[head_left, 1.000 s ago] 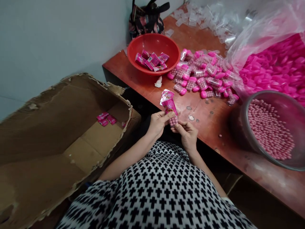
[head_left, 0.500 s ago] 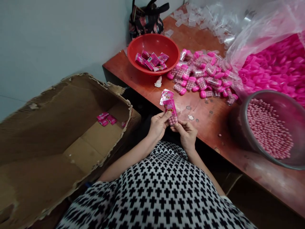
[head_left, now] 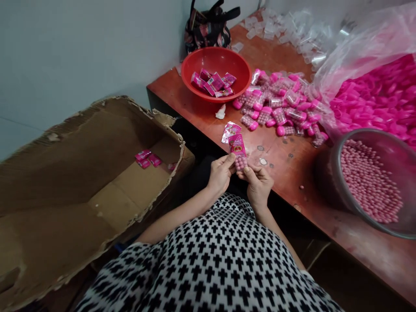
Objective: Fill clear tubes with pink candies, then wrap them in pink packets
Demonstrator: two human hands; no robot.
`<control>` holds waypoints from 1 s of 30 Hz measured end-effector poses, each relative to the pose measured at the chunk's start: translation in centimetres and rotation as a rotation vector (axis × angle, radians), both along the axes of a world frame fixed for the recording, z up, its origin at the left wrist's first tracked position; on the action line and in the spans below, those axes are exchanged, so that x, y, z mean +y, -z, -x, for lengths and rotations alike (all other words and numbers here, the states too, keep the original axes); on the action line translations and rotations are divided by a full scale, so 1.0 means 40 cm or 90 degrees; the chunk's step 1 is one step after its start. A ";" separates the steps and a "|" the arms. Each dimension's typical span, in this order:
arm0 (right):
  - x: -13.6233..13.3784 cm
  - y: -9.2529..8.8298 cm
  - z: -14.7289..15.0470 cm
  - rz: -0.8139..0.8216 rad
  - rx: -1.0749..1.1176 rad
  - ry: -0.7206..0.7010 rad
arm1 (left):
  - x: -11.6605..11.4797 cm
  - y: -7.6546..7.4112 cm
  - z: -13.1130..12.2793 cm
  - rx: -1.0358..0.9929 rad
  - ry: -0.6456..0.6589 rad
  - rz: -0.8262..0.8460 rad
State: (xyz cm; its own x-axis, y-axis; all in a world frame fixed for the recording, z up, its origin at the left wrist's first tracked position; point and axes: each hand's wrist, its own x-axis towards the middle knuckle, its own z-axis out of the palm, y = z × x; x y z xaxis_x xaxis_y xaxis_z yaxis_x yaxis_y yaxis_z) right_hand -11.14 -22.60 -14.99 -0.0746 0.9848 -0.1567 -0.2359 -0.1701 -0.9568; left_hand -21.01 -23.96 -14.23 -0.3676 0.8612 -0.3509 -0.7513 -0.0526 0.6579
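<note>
A reddish-brown table [head_left: 286, 169] fills the right of the frame. At its far end stands a red bowl [head_left: 221, 58] holding pink packets [head_left: 212, 82], with a dark handbag [head_left: 208, 28] behind it and a white scrap [head_left: 221, 112] just in front. Right of the bowl lies a heap of filled tubes [head_left: 279, 102]; clear empty tubes [head_left: 286, 28] are scattered beyond. A plastic bag [head_left: 357, 47] of pink caps [head_left: 380, 99] sits at upper right, above a metal bowl [head_left: 325, 173] of pink candy balls [head_left: 370, 182]. At left, a torn cardboard box [head_left: 74, 147] holds a few packets [head_left: 147, 158].
</note>
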 end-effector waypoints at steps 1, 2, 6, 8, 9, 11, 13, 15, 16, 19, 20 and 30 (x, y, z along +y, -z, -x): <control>0.000 0.001 0.003 -0.009 -0.006 0.001 | 0.000 0.002 -0.002 0.012 -0.007 0.005; 0.002 0.003 0.007 -0.014 -0.009 -0.001 | 0.000 0.003 -0.005 0.025 -0.013 0.012; 0.016 0.018 0.018 0.013 0.013 -0.005 | -0.005 0.009 -0.013 0.050 -0.010 0.029; 0.022 0.022 0.021 0.031 0.031 0.001 | -0.008 0.009 -0.012 0.054 -0.009 0.029; 0.023 0.022 0.022 0.036 0.037 0.000 | -0.010 0.007 -0.009 0.056 -0.009 0.027; 0.019 0.016 0.022 0.040 0.043 -0.014 | -0.013 0.002 0.000 0.063 0.000 0.021; 0.009 0.004 0.020 0.033 0.034 -0.027 | -0.016 -0.006 0.014 0.056 0.014 0.016; -0.004 -0.011 0.019 0.010 0.002 -0.031 | -0.015 -0.013 0.027 0.042 0.018 0.011; -0.010 -0.019 0.019 -0.006 -0.020 -0.035 | -0.014 -0.016 0.032 0.038 0.015 0.009; -0.019 -0.031 0.023 -0.032 -0.063 -0.046 | -0.013 -0.014 0.037 0.038 0.021 0.010; -0.018 -0.030 0.024 -0.033 -0.061 -0.043 | -0.015 -0.011 0.034 0.037 0.029 0.014; 0.021 0.011 0.039 0.015 0.076 -0.092 | -0.022 -0.007 0.016 0.022 0.018 0.018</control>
State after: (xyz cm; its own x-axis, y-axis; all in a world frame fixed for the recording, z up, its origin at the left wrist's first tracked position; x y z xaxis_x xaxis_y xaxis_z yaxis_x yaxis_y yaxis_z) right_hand -12.71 -21.76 -15.41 -0.2348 0.9586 -0.1612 -0.3189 -0.2326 -0.9188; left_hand -21.66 -24.85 -13.96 -0.3557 0.8612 -0.3631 -0.7295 -0.0130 0.6839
